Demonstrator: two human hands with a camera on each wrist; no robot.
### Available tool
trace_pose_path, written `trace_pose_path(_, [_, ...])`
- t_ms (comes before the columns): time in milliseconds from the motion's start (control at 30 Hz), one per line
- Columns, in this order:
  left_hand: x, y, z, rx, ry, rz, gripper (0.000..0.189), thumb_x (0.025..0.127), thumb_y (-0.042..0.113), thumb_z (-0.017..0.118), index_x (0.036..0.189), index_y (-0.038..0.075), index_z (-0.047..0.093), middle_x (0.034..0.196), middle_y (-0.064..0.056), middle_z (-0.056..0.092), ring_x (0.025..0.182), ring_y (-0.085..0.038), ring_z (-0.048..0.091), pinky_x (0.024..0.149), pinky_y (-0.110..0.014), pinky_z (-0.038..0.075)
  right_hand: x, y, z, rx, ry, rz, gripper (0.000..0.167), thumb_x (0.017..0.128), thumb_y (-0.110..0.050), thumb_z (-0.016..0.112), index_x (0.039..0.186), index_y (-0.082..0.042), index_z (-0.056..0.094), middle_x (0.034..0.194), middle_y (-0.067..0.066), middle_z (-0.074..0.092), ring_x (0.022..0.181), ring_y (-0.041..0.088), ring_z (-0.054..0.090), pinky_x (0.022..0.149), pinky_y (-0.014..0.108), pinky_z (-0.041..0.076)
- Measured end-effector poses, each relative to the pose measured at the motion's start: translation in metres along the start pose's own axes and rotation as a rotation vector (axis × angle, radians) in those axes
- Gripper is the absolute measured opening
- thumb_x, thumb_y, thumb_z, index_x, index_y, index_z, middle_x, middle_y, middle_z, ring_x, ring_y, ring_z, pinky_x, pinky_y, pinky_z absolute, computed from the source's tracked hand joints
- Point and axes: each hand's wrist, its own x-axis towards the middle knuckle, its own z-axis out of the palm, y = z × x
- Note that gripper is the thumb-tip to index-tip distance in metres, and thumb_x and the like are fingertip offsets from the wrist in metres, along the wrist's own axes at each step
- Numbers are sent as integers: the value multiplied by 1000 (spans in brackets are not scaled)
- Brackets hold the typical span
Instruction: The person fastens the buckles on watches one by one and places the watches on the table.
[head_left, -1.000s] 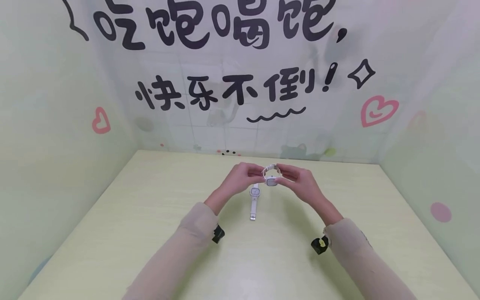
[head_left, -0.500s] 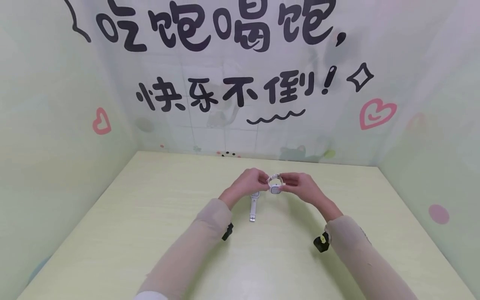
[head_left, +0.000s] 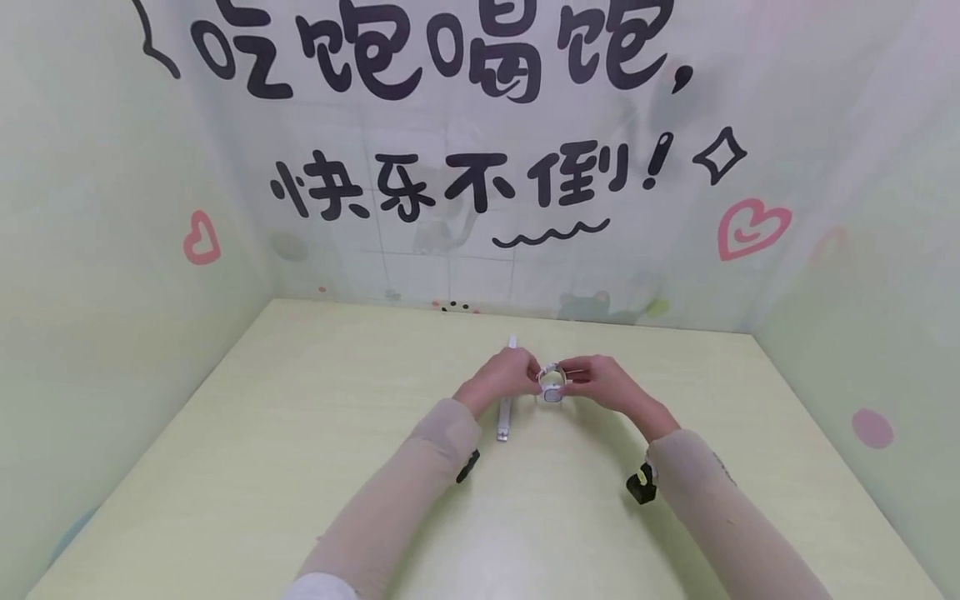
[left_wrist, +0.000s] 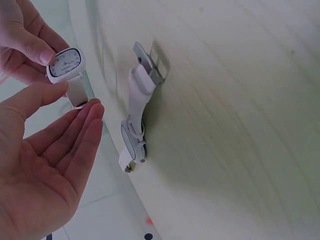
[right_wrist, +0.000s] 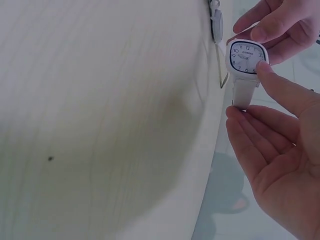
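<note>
A white wristwatch (head_left: 552, 394) with a rounded-square dial is held up between both hands, its strap bent round into a loop. My right hand (head_left: 606, 384) pinches it, the thumb on the dial's edge and the fingertips at the strap (right_wrist: 243, 95). My left hand (head_left: 510, 372) grips it from the other side, thumb (left_wrist: 47, 95) against the case and fingertips by the strap. A second white watch (left_wrist: 134, 137) lies on the table beneath the left hand, strap stretched out, buckle (head_left: 502, 435) toward me. In the head view the left hand hides its dial.
The pale yellow table (head_left: 300, 467) stands between white printed walls with black lettering on the back wall (head_left: 420, 275). A black wrist camera (head_left: 641, 485) hangs at the right cuff, and another dark one (head_left: 468, 467) at the left.
Both hands have come nearer and lower with the looped watch. The left hand has shifted right and now covers the dial of the lying watch, whose far strap end shows.
</note>
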Motion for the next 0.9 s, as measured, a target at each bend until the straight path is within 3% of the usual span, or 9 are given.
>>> trace_pose_path(200, [3, -1, 7, 57, -17, -14, 30, 86, 13, 76, 114, 4, 71, 108, -8, 75, 93, -18, 68, 90, -34, 56, -1, -1, 2, -70, -29, -12, 46, 91, -12, 71, 130, 8, 59, 128, 26, 65, 116, 38, 67, 96, 46, 57])
trace_pose_path(467, [4, 0, 13, 64, -51, -26, 30, 85, 13, 78, 113, 3, 72, 109, -8, 74, 87, -15, 64, 87, -32, 56, -2, 4, 4, -126, -59, -9, 44, 89, -13, 74, 127, 6, 63, 123, 24, 69, 114, 36, 68, 95, 44, 57])
trace_pose_path(900, [0, 1, 14, 88, -31, -34, 26, 86, 18, 77, 110, 6, 74, 108, -6, 75, 84, -14, 62, 82, -30, 55, -2, -2, 3, -189, -79, -8, 45, 87, -16, 77, 125, 6, 65, 120, 23, 70, 110, 34, 69, 93, 43, 58])
